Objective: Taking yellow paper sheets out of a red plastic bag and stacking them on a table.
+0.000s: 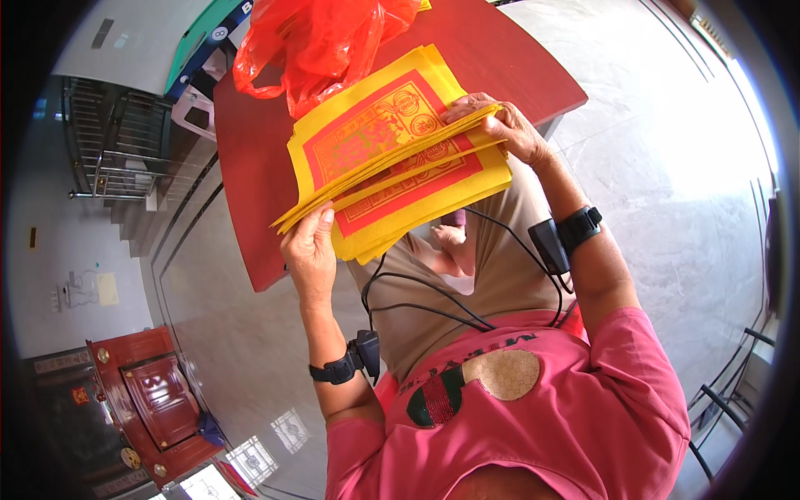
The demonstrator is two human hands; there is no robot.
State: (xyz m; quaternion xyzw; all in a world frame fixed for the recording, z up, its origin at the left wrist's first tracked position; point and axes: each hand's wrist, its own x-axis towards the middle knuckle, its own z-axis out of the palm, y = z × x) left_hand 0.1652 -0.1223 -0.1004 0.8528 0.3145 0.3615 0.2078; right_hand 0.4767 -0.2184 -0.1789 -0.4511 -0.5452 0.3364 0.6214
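Yellow joss paper sheets [375, 147] with red printed panels lie in a stack on the red table and overhang its near edge. My left hand [312, 250] pinches the lower left corner of several bent sheets between thumb and fingers. At the right end of the same sheets, my right hand [506, 128] grips them with the thumb on the near side. The held sheets are folded up along a ridge, and one sheet sags apart from the bundle. Below them, more printed sheets [425, 194] of the stack show towards my lap.
A crumpled red plastic bag [325, 50] rests on the red table [250, 206] just beyond the paper. Black cables [431, 300] run across my lap between the wrist-worn devices [550, 244]. A carved red door [156, 400] and a stair railing [119, 144] stand to the left.
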